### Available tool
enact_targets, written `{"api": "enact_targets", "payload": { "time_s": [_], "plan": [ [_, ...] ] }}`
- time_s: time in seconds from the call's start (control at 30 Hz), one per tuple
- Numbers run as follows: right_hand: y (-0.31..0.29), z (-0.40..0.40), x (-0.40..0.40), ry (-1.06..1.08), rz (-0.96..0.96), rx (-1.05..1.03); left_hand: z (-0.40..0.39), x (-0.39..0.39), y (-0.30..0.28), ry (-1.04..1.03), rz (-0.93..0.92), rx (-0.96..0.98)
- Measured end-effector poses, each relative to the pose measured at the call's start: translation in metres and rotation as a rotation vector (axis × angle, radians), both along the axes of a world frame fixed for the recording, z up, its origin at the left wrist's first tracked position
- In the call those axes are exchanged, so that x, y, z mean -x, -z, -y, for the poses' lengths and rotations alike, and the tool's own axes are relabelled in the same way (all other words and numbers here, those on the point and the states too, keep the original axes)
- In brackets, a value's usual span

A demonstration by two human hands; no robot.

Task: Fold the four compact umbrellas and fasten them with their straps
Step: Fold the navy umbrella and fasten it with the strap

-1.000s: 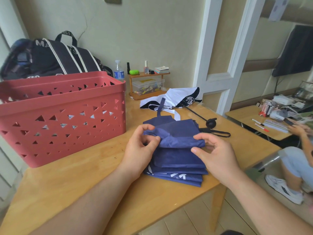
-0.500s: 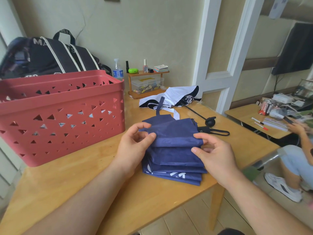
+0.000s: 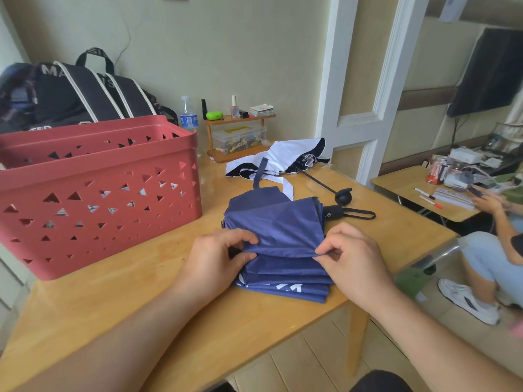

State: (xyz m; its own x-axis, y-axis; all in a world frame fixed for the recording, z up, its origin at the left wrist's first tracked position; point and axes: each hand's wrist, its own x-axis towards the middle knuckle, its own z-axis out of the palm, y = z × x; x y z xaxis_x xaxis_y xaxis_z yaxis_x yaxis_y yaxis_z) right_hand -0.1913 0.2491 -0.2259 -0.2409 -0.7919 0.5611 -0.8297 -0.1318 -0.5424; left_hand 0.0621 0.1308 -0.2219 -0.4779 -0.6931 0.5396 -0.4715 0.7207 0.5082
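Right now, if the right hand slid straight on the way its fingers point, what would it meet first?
The right hand points leftward along the fold it pinches on the navy umbrella. Going straight on, it would slide across that fabric and likely meet the left hand, which pinches the same fold's other end. Depth is unclear.

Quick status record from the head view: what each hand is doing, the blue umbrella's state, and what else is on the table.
left hand: pinches the left edge of a canopy panel
right hand: pinches the right edge of the same panel
blue umbrella: lying on the table, panels pleated flat, strap loose
white umbrella: behind it, unfolded, shaft extended
red basket: left, contents unclear
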Motion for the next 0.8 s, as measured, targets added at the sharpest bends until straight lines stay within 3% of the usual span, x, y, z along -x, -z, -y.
{"api": "enact_targets", "payload": {
  "time_s": [0.13,0.27,0.47,0.6,0.67,0.8],
  "plan": [
    [-0.001,-0.003,0.004,0.017,-0.314,-0.011,-0.001,-0.005,0.004,0.033,0.046,-0.004],
    [-0.004,-0.001,0.010,-0.121,-0.537,-0.006,-0.001,-0.007,0.001,0.049,0.135,0.018],
    [0.000,0.004,0.013,-0.212,-0.591,-0.079,0.012,-0.017,0.000,0.144,0.269,0.067],
    [-0.006,0.002,0.005,-0.186,-0.615,-0.344,0.012,-0.013,-0.015,0.099,0.444,0.215],
    [-0.016,0.001,0.000,-0.167,-0.666,-0.373,0.009,-0.003,-0.026,0.107,0.521,0.225],
    [-0.026,0.000,-0.015,-0.136,-0.521,-0.444,0.008,0.031,-0.037,0.140,0.443,0.090]
  ]
}}
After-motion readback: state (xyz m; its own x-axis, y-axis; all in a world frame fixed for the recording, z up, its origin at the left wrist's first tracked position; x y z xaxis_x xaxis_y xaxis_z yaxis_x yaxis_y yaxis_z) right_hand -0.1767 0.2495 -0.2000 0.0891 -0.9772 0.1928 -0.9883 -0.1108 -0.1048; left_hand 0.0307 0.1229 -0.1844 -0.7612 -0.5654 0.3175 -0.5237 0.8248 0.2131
